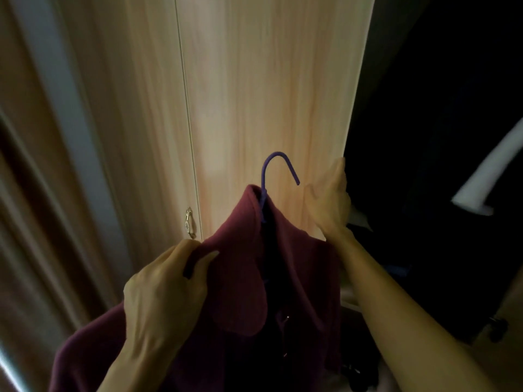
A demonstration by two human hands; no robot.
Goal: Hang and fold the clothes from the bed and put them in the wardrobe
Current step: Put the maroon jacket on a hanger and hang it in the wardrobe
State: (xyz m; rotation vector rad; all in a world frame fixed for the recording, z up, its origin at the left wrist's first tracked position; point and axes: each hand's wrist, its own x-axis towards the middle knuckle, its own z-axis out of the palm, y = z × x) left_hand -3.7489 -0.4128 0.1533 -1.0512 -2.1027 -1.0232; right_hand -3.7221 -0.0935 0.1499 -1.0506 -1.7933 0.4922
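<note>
My left hand (167,290) at 7 o'clock grips the maroon garment (249,281) at its shoulder, thumb pinched over the fabric. Garment hangs on a purple hanger (276,172), hook sticking up at 12 o'clock of the collar, just right of my left grip. My right hand (331,199) at 3 o'clock of the hook, fingers curled round the edge of the light wood wardrobe door (268,80); fingertips hidden behind the edge. Metal handle (189,222) on the neighbouring door at 9 o'clock of the garment. Dark wardrobe interior (438,137) at right, contents too dim to tell.
</note>
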